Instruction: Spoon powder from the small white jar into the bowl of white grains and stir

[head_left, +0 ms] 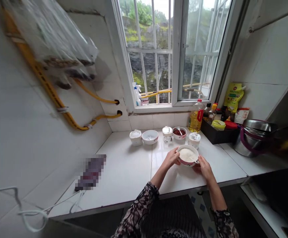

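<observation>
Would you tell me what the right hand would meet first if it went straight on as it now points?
The held bowl, whose side the right hand already touches. Beyond it, the lidded jar looks next, though depth is hard to judge.

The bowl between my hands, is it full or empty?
Nearly full: white grains or powder cover the inside of the bowl, close to its rim. The left hand and right hand hold its sides.

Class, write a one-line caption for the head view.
Two hands hold a bowl of white grains over a tiled counter.
</observation>
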`<state>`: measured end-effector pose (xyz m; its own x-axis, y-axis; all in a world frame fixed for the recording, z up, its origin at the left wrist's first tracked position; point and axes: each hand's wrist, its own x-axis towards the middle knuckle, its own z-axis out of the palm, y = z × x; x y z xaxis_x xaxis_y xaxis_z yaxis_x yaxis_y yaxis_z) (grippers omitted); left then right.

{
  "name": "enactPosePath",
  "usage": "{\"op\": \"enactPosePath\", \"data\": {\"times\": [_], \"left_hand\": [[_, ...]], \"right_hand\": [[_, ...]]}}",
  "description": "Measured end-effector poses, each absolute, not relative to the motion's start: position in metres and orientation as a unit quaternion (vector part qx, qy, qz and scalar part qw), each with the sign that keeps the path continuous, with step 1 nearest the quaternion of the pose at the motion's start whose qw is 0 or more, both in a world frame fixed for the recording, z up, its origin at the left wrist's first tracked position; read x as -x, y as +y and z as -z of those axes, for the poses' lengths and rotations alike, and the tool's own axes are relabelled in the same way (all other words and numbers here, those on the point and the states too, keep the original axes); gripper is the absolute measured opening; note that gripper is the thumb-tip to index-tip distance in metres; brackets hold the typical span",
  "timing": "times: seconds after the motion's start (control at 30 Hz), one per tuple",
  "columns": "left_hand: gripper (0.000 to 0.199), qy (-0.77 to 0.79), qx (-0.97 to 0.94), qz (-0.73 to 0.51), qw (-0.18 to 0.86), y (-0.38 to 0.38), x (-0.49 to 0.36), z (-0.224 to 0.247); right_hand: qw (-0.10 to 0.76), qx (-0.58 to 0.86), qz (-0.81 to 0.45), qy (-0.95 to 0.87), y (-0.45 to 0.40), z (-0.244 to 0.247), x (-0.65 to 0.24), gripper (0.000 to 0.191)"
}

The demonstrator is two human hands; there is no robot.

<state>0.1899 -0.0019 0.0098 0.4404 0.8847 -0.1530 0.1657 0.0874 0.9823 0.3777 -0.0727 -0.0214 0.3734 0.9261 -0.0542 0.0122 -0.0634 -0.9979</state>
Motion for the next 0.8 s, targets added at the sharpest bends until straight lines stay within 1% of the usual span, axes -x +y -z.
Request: {"op": "enactPosePath", "data": {"times": [0.07,0.13,0.23,0.33,0.43,0.67,0.8], "left_hand": [[0.036,0.439,-0.601,-0.317,0.587,-0.009,-0.173,-0.010],[0.039,0.445,-0.599,-0.333,0.576,-0.018,-0.151,-0.009],[0.051,0.459,-0.596,-0.354,0.556,-0.036,-0.116,-0.006],[0.054,0.475,-0.588,-0.374,0.537,-0.054,-0.088,-0.001],[0.054,0.486,-0.581,-0.387,0.527,-0.065,-0.070,0.005],[0.057,0.478,-0.572,-0.398,0.535,-0.067,-0.052,0.017],[0.056,0.469,-0.568,-0.412,0.536,-0.064,-0.050,0.023]], "right_hand": [[0.583,0.584,-0.399,-0.400,-0.078,0.023,-0.364,0.074],[0.581,0.562,-0.411,-0.421,-0.083,0.023,-0.347,0.079],[0.555,0.545,-0.445,-0.445,-0.087,0.024,-0.321,0.083],[0.522,0.531,-0.477,-0.466,-0.088,0.026,-0.298,0.087],[0.494,0.520,-0.497,-0.489,-0.088,0.031,-0.282,0.085],[0.437,0.522,-0.490,-0.544,-0.086,0.027,-0.276,0.082],[0.434,0.531,-0.488,-0.540,-0.085,0.026,-0.277,0.084]]}}
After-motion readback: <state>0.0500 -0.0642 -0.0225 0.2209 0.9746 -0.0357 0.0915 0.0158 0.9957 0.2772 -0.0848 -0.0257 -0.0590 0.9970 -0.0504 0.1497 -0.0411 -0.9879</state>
